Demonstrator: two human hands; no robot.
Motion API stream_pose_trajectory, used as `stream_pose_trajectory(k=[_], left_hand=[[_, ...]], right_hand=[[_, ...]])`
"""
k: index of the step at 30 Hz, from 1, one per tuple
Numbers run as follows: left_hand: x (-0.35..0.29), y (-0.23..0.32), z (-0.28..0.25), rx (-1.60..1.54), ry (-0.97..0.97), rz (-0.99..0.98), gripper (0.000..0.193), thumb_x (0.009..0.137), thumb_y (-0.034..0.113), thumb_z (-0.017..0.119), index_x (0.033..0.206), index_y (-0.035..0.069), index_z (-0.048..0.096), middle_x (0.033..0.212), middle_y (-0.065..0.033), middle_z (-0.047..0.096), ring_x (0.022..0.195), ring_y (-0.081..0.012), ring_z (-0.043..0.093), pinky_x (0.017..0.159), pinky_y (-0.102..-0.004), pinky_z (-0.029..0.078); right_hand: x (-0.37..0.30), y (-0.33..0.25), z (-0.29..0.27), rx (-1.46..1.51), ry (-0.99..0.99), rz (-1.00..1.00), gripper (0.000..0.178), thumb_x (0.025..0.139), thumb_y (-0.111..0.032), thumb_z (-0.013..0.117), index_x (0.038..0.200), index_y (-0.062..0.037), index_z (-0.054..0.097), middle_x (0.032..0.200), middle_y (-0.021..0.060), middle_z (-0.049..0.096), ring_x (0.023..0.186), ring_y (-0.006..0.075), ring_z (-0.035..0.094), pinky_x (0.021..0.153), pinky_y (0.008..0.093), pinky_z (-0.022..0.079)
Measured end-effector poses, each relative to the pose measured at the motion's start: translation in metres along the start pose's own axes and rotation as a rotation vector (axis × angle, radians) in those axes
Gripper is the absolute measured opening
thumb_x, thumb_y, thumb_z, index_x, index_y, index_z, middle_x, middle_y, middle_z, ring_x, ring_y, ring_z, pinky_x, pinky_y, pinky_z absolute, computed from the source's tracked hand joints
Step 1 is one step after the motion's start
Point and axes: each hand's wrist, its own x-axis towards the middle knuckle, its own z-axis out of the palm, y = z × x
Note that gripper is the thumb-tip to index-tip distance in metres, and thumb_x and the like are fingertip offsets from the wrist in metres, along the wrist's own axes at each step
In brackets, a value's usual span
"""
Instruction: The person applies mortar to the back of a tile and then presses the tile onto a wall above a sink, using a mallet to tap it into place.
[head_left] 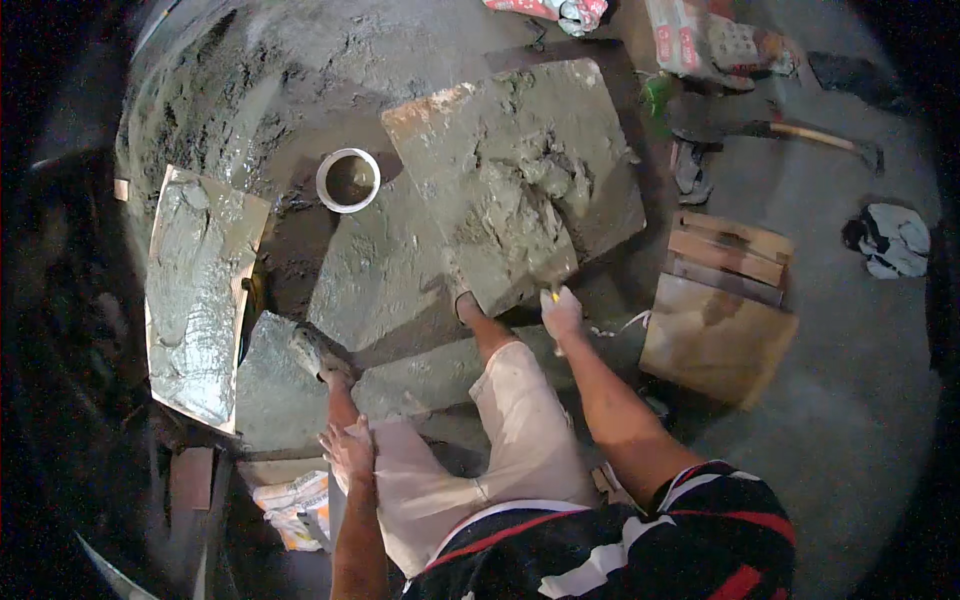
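My right hand is closed round the yellow handle of a trowel, whose mortar-coated blade meets the near edge of a board. Grey wet mortar lies piled and smeared over that board. On my left thigh rests my left hand, empty, its fingers apart. A round white bucket with murky liquid stands left of the board. Farther left, a long panel carries a smooth, shiny coat of mortar.
A wide grey heap spreads at the far left. Stacked tan slabs lie to my right, beyond them a long wooden handle and a crumpled white bag. Red-and-white sacks lie at the far right. Another sack sits near my left arm.
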Motion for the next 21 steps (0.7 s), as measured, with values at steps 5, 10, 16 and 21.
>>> stream_pose_trajectory(k=[5,10,16,21], left_hand=[[0.006,-0.029,0.025,-0.18,0.136,0.053,0.085,0.096,0.061,0.056,0.154,0.001,0.041,0.157,-0.0235,0.043,0.151,-0.0437,0.029,0.122,-0.0586,0.025],[0.004,-0.074,0.029,-0.002,0.172,0.224,0.083,0.095,0.059,0.058,0.152,0.0,0.043,0.156,-0.0239,0.043,0.149,-0.0471,0.03,0.123,-0.0574,0.023],[-0.009,-0.067,0.025,-0.027,0.012,0.095,0.089,0.096,0.063,0.053,0.156,-0.001,0.036,0.162,-0.023,0.035,0.152,-0.0453,0.026,0.122,-0.06,0.024],[-0.016,-0.061,0.01,-0.017,0.153,0.075,0.095,0.094,0.066,0.054,0.159,0.001,0.03,0.163,-0.0216,0.034,0.153,-0.0446,0.025,0.119,-0.0665,0.024]], right_hand=[[0.017,-0.022,-0.004,0.543,-0.316,0.152,0.039,0.097,-0.037,0.068,0.109,-0.0012,0.062,0.074,0.0118,0.064,0.057,0.0253,0.064,0.052,0.0429,0.052],[-0.022,-0.035,-0.047,0.802,-0.46,0.307,0.019,0.101,-0.029,0.06,0.1,-0.0112,0.054,0.062,-0.0038,0.044,0.047,0.0113,0.045,0.042,0.0309,0.04],[-0.046,-0.024,-0.073,0.425,-0.209,0.071,0.029,0.096,-0.029,0.069,0.111,-0.0047,0.064,0.065,-0.0015,0.051,0.048,0.0114,0.05,0.042,0.0313,0.041],[-0.081,-0.097,-0.063,0.401,-0.386,-0.117,0.019,0.098,-0.023,0.065,0.096,-0.0062,0.058,0.061,-0.0024,0.047,0.044,0.0085,0.044,0.04,0.0291,0.037]])
